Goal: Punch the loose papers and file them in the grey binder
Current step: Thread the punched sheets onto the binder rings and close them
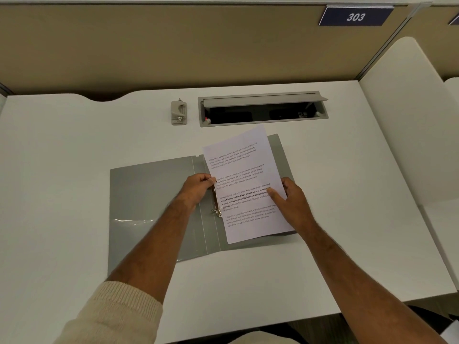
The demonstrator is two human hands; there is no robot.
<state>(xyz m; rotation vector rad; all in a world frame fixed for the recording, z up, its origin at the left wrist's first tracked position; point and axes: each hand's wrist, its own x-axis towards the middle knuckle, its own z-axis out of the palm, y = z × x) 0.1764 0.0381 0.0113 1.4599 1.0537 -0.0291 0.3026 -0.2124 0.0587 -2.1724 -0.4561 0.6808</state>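
Note:
The grey binder (154, 194) lies open and flat on the white desk. Its metal ring mechanism (215, 204) runs along the spine. White printed papers (246, 175) rest tilted over the binder's right half, their left edge by the rings. My left hand (198, 188) pinches the papers' left edge near a punched hole. My right hand (290, 197) grips their right edge, thumb on top. A grey hole punch (178, 112) stands at the back of the desk, apart from both hands.
A cable tray (263, 110) with its lid raised is set into the white desk (62, 157) behind the binder. Beige partition walls close off the back and the right side. A label reading 303 (355, 17) hangs at the upper right.

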